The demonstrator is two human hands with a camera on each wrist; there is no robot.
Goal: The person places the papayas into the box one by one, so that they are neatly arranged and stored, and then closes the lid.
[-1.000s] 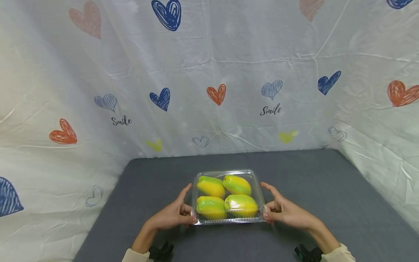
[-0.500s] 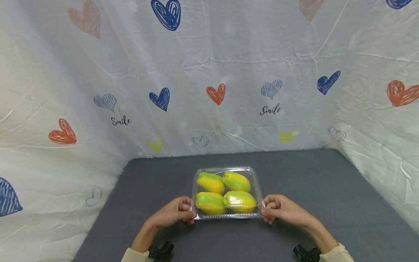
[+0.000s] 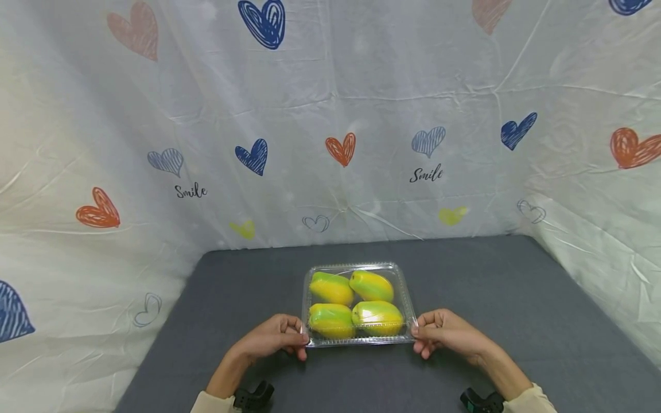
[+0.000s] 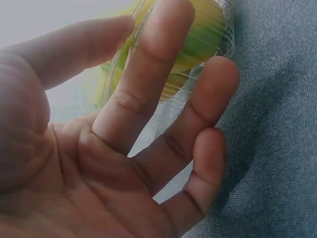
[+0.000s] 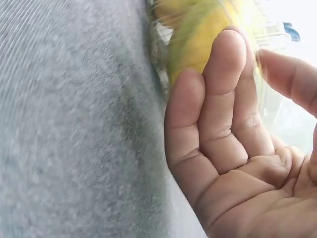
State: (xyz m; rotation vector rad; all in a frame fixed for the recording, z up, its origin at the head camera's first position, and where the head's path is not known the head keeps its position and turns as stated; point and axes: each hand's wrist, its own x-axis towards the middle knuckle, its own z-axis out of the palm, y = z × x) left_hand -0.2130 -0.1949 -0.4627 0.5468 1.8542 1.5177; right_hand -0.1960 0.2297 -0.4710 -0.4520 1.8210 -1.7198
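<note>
A clear plastic clamshell box (image 3: 360, 341) sits on the dark grey cloth, its lid down. Several yellow-green mangoes (image 3: 378, 319) lie inside it in two rows. At the box's near left corner, my left hand (image 3: 272, 337) pinches the rim between thumb and fingers. My right hand (image 3: 450, 335) pinches the rim at the near right corner in the same way. In the left wrist view the thumb and index finger (image 4: 166, 34) meet at the plastic rim, while the other fingers curl below. The right wrist view shows the thumb (image 5: 290, 74) against the rim and yellow fruit behind the fingers.
The dark grey tablecloth (image 3: 258, 275) spreads around the box on all sides. Behind it and at both sides hangs a white curtain (image 3: 289, 189) printed with hearts. Black wrist devices (image 3: 253, 397) sit on both wrists near the front.
Both index fingers, stretched along the box's sides a second ago, have drawn in to the near corners. The box has shifted slightly away from me. Since half a second ago little differs.
</note>
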